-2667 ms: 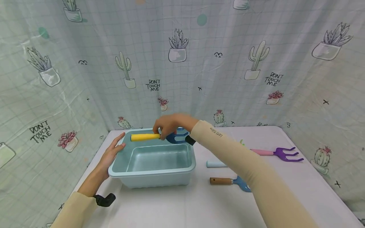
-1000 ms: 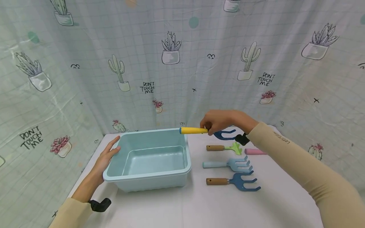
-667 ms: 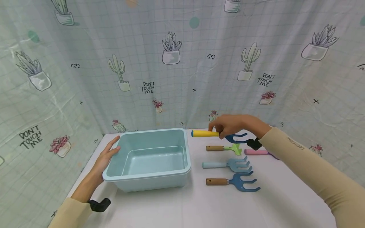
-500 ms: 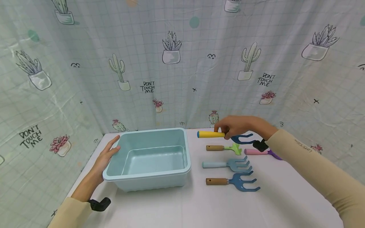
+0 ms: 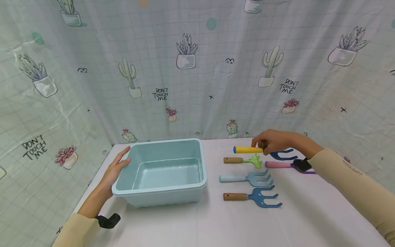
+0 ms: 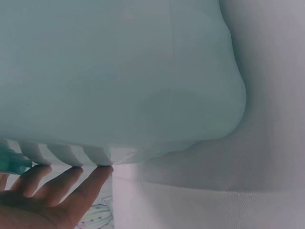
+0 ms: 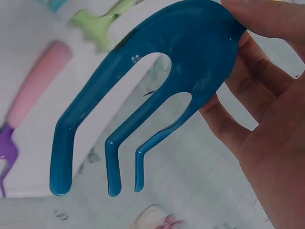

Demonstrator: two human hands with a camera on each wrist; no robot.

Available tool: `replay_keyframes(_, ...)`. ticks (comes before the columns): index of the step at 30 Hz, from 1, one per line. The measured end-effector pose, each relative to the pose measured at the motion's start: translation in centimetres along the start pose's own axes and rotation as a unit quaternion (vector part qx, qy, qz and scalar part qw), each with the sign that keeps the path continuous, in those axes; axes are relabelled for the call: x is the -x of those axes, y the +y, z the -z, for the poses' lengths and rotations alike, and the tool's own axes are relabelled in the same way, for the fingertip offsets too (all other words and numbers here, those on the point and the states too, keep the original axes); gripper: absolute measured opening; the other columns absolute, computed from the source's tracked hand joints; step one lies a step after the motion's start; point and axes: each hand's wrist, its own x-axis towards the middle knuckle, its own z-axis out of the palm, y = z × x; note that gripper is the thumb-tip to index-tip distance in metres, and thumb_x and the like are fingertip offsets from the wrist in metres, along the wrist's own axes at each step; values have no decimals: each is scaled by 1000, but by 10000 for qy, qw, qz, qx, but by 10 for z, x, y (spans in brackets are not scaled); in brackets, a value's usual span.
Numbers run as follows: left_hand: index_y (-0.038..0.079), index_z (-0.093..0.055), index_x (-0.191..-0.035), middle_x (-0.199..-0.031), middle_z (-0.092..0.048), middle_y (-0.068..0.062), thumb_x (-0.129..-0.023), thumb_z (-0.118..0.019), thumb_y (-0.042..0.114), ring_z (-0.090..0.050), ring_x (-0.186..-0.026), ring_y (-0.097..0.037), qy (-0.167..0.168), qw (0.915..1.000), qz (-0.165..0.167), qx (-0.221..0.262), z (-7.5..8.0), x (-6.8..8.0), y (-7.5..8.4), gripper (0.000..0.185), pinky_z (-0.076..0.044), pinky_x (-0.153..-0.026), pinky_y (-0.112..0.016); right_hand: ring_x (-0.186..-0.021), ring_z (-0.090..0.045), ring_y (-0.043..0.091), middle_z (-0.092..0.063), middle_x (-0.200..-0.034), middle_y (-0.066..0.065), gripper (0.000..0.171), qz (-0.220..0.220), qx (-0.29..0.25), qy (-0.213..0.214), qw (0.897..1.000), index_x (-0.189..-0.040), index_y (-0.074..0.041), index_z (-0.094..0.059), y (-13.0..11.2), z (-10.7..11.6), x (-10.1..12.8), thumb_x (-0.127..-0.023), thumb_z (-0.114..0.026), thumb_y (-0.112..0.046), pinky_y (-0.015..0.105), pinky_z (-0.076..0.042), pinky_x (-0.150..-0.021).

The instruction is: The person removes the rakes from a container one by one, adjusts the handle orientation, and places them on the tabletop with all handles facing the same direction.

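My right hand [image 5: 274, 142] pinches a garden hand cultivator [image 7: 200, 52] at its neck. Its yellow handle [image 5: 248, 150] points left, while the blue head with three bent tines points right. In the head view it is over the back of the tool row, just beyond a small green rake with a wooden handle [image 5: 233, 160]. My left hand [image 5: 114, 171] rests against the left end of a pale blue plastic basin [image 5: 168, 188]. In the left wrist view its fairly straight fingers [image 6: 93, 188] touch the basin's ribbed outer wall.
Right of the basin lie a light blue hand rake [image 5: 232, 178], a blue cultivator with a wooden handle [image 5: 234, 196] and a pink-handled purple cultivator [image 5: 277, 164]. A cactus-print curtain [image 5: 185, 85] encloses the white table [image 5: 210, 226] behind and at the sides.
My right hand has carried the yellow-handled cultivator rightward, from above the basin's back rim to over the back of the tool row. The left hand stays on the basin.
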Motion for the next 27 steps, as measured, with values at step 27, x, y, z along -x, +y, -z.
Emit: replay_keyframes(27, 42, -1, -166, -177, 0, -5, -111, -36, 45, -17, -158, -48, -44, 10000, 50, 71, 2, -4, -1, 65, -33, -116, -67, -87, -55, 14, -69, -100, -2, 36, -887, -510, 376, 9940, -111, -12, -75, 122, -67, 84, -78, -82, -2, 23, -55, -76)
